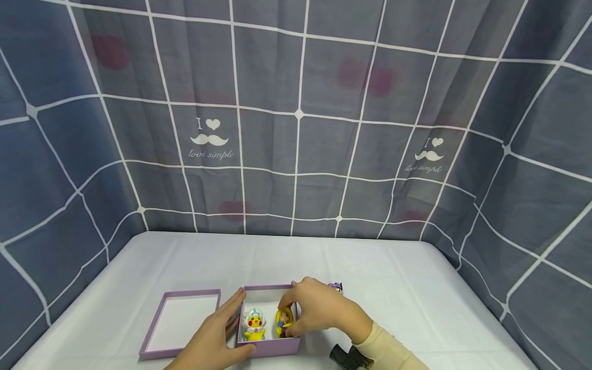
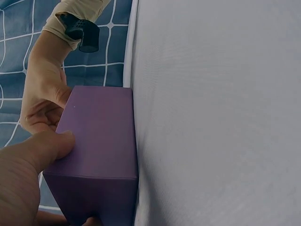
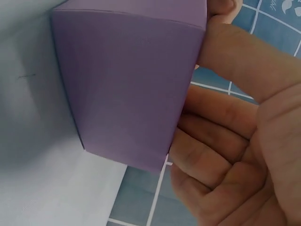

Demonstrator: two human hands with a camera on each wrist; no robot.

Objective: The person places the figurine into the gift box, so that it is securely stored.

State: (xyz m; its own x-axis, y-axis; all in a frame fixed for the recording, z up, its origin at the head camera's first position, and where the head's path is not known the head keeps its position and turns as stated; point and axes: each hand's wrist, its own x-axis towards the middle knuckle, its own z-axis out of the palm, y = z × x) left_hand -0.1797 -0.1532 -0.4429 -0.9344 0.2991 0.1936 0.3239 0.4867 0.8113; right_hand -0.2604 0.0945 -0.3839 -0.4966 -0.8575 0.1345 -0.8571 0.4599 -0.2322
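Observation:
A purple box with a white inside stands uncovered on the table. My left hand grips its left side; in the left wrist view the thumb lies on the box's front wall. Inside, at the left, stands a yellow figurine with red cheeks and a pale cap. At the right end of the box, my right hand reaches over the wall and pinches a doll figurine with a yellow hood. In the right wrist view the box wall hides that figurine.
Left of the box lies its purple-rimmed lid, white inside up. Behind the right hand, a small purple-topped figurine is mostly hidden. A black device sits at the right wrist. Grey checked curtains enclose the white table.

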